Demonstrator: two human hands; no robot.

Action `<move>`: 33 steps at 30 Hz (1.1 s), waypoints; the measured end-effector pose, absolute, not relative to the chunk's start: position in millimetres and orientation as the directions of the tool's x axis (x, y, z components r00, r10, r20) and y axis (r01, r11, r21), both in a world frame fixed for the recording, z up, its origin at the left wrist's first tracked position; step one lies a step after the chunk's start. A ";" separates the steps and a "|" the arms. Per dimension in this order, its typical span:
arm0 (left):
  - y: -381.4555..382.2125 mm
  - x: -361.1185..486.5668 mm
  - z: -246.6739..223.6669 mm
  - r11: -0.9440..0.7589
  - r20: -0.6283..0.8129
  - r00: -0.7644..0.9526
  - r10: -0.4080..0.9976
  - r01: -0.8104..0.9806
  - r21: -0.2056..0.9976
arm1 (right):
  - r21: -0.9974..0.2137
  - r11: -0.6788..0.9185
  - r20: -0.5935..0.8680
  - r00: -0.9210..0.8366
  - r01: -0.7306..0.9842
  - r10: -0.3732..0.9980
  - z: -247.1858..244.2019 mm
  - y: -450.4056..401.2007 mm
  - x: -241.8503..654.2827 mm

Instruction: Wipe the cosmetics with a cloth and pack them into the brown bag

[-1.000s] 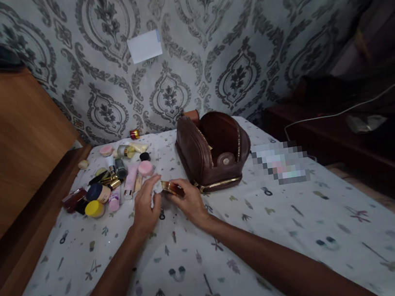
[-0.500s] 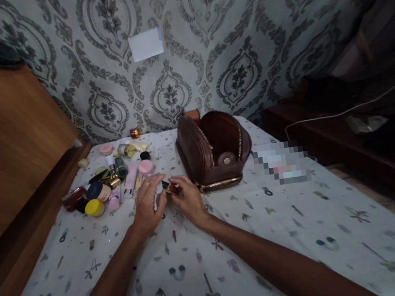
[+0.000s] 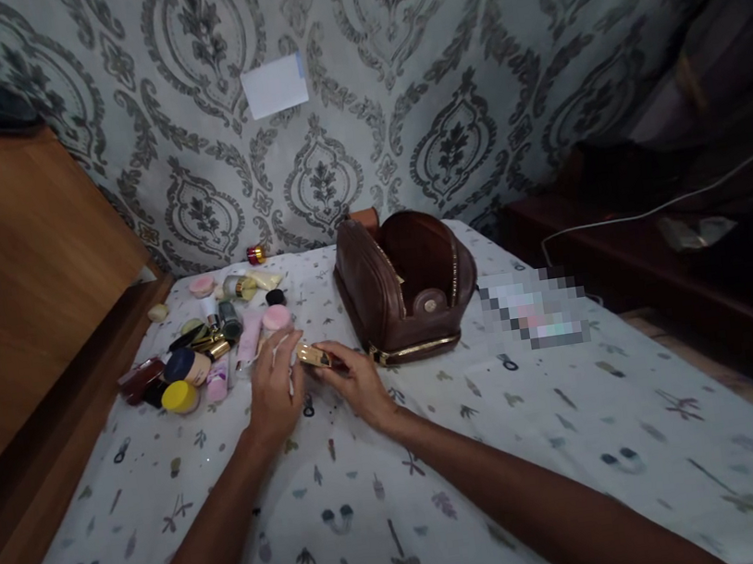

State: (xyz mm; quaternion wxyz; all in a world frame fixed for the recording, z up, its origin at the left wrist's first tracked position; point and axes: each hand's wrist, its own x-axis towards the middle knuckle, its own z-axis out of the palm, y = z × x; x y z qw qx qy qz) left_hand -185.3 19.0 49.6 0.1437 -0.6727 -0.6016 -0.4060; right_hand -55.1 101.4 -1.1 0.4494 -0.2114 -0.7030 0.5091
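Between the left hand [image 3: 275, 388] and the right hand [image 3: 361, 383], a small gold-coloured item [image 3: 314, 356] over the printed tablecloth [image 3: 461, 485].

At the item's right end, the right hand's thumb and forefinger are closed in a pinch, the shiny body jutting out leftward past the fingertips; the left hand, partly open with its fingers loosely bent, is just left of the free end, and whether it touches cannot be told. Just to the far right, a brown leather zip bag [image 3: 362, 275] stands unzipped, its mouth wide. To the far left lie crowded cosmetics, among them a pink round pot [image 3: 276, 318], a pale pink tube [image 3: 250, 333], a navy-lidded jar [image 3: 185, 367] and a yellow-lidded jar [image 3: 181, 398].
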 end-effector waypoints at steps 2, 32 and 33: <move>19.1 -186.1 47.3 -0.227 0.731 0.009 0.683 0.953 0.200 | -0.906 0.396 0.415 -0.504 -0.150 0.758 0.5 100.2 -54.9; 28.0 -200.3 58.1 -0.091 0.296 -0.663 0.687 0.326 0.941 | -0.932 0.253 0.351 -0.468 -0.260 0.811 1.1 102.7 -54.7; 30.9 -198.5 53.4 -0.073 0.211 -0.684 0.698 0.225 0.972 | -0.934 0.223 0.337 -0.479 -0.280 0.811 0.5 104.1 -54.7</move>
